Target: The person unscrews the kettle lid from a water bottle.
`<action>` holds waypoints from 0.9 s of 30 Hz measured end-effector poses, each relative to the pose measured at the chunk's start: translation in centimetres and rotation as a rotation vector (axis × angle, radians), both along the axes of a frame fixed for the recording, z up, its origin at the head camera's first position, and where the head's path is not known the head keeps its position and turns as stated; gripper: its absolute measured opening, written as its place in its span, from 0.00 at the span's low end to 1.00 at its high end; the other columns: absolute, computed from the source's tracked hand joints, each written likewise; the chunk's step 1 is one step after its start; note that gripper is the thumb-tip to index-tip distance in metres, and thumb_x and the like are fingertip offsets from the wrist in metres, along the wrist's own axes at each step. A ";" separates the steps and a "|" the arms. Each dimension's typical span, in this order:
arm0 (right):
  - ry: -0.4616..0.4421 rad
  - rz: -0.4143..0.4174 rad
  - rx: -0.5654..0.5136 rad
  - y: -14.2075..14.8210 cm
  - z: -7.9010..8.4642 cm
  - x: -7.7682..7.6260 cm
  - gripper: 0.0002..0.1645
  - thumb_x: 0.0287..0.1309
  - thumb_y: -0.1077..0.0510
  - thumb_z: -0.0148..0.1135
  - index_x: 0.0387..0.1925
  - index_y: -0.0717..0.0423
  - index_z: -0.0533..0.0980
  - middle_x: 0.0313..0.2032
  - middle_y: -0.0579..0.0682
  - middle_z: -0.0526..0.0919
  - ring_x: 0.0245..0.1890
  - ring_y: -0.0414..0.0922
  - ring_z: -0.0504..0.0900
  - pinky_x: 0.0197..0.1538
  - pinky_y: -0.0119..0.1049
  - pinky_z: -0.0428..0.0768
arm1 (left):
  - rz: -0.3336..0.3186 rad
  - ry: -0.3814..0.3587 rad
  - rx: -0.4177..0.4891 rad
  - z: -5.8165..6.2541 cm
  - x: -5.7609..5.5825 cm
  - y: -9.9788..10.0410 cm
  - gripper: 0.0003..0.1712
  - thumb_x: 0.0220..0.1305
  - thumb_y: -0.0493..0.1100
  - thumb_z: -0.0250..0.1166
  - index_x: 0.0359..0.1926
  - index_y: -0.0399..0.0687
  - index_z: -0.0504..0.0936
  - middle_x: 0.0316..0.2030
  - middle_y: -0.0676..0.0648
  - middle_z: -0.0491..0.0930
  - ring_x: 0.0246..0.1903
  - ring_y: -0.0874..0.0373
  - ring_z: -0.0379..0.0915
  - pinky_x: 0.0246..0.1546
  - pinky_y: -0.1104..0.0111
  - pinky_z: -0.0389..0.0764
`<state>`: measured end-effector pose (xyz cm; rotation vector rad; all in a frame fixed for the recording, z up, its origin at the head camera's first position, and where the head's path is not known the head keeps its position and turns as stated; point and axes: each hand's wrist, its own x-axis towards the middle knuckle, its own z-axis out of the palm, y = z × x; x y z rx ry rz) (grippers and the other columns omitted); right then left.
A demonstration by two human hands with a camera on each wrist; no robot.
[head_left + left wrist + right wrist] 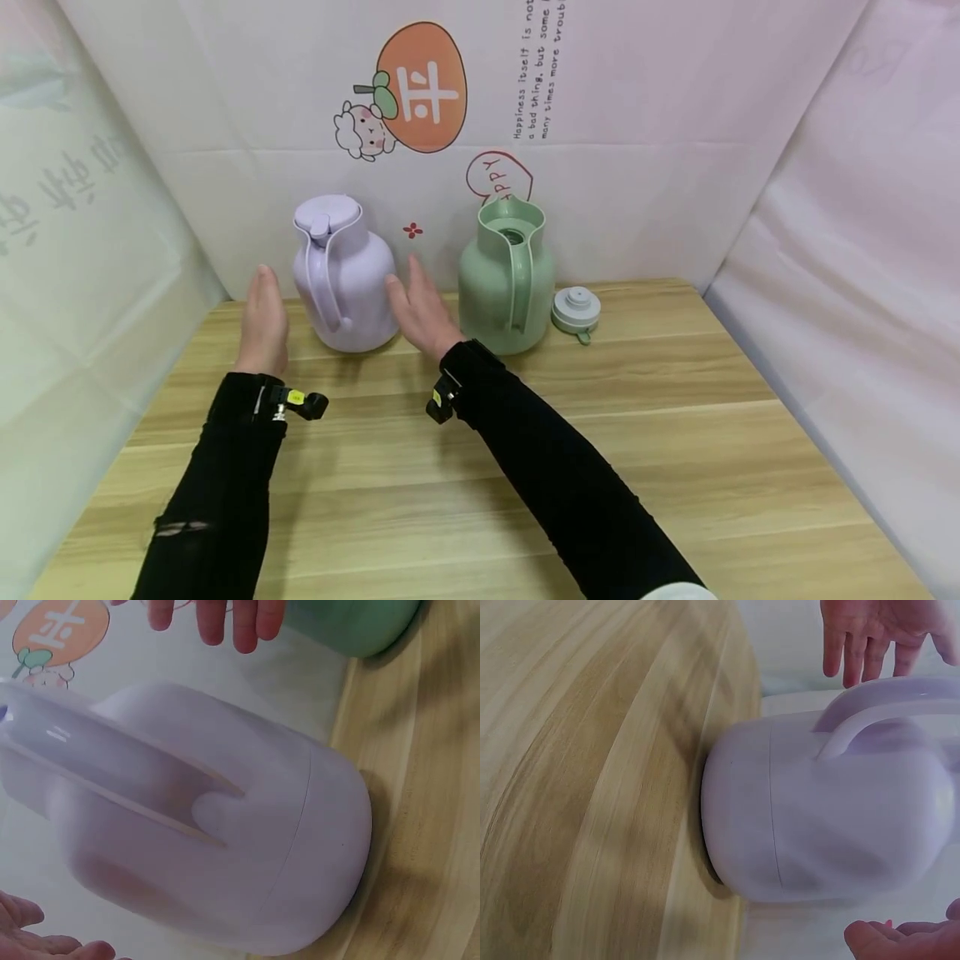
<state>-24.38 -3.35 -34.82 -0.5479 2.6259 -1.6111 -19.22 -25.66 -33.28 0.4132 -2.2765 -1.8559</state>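
Note:
A lilac thermos jug (360, 283) stands upright at the back of the table, its lid on and its handle toward me. To its left is my left hand (262, 325), fingers straight and palm turned inward. My right hand (423, 310) is on the jug's other side, fingers extended, between it and the green thermos jug (480, 287). In the left wrist view a gap shows between the lilac jug (262, 765) and the fingers of my right hand (244, 622). Neither hand holds anything.
Uncovered at the top, the green jug shows a dark ring inside its mouth. A grey stopper (576, 308) with a small green tab lies right of it. Behind both jugs hangs a printed white cloth (637, 192), and pale cloth sides flank the wooden table (375, 500).

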 end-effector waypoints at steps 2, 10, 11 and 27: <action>-0.011 0.001 0.004 -0.3 0.0 -0.3 0.42 0.82 0.41 0.39 0.84 0.56 0.42 0.83 0.55 0.46 0.83 0.49 0.47 0.82 0.43 0.48 | 0.005 -0.021 0.013 0.0 -0.5 -0.2 0.49 0.74 0.77 0.25 0.83 0.58 0.27 0.82 0.56 0.23 0.81 0.58 0.18 0.80 0.58 0.27; 0.006 0.046 -0.029 -1.7 0.0 -1.1 0.40 0.81 0.45 0.41 0.83 0.57 0.44 0.80 0.58 0.59 0.79 0.49 0.60 0.79 0.44 0.59 | 0.004 -0.059 0.053 -0.4 -2.0 -0.4 0.49 0.73 0.78 0.24 0.83 0.60 0.26 0.82 0.58 0.21 0.81 0.58 0.16 0.79 0.57 0.26; 0.011 0.055 -0.036 -1.9 0.0 -1.2 0.40 0.81 0.46 0.41 0.83 0.57 0.44 0.79 0.58 0.60 0.78 0.49 0.62 0.79 0.45 0.61 | 0.000 -0.064 0.052 -0.4 -2.0 -0.5 0.49 0.73 0.78 0.23 0.83 0.61 0.25 0.82 0.59 0.21 0.81 0.58 0.16 0.79 0.56 0.26; 0.008 0.137 -0.075 -3.5 -0.6 -2.3 0.45 0.75 0.47 0.51 0.83 0.51 0.44 0.70 0.57 0.68 0.66 0.51 0.74 0.67 0.49 0.77 | -0.027 -0.052 0.057 -1.2 -3.8 -0.5 0.47 0.74 0.77 0.22 0.84 0.61 0.29 0.82 0.58 0.24 0.81 0.59 0.18 0.80 0.57 0.28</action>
